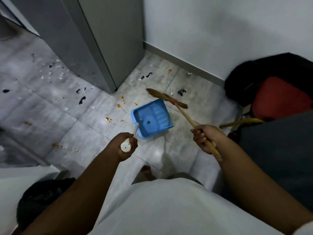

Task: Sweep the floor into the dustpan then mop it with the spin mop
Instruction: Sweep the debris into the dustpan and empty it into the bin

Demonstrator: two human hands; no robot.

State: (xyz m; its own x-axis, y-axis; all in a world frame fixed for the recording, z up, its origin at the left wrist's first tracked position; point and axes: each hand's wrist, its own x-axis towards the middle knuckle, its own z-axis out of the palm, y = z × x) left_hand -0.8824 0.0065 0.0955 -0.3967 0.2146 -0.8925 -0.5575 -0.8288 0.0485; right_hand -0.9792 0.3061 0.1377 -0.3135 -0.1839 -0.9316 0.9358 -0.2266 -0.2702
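Observation:
A blue dustpan (pixel 152 118) sits on the pale marble floor (pixel 67 116) in front of me, its tray holding only a small dark speck. My left hand (pixel 126 145) grips the top of its upright white handle (pixel 125 146). My right hand (pixel 204 138) grips the wooden stick of a straw broom (pixel 162 96), whose bristles lie just beyond the dustpan's far edge. Black scraps (pixel 82 100), white paper bits (pixel 50 73) and orange stains (pixel 108 119) are scattered over the floor. No spin mop is in view.
A grey cabinet (pixel 94 44) stands at the back left, its corner near the dustpan. A white wall (pixel 220 31) with a grey skirting runs behind. Black and red bags (pixel 277 97) pile up on the right. A dark bundle (pixel 42 197) lies at the lower left. My bare foot (pixel 145 169) shows below.

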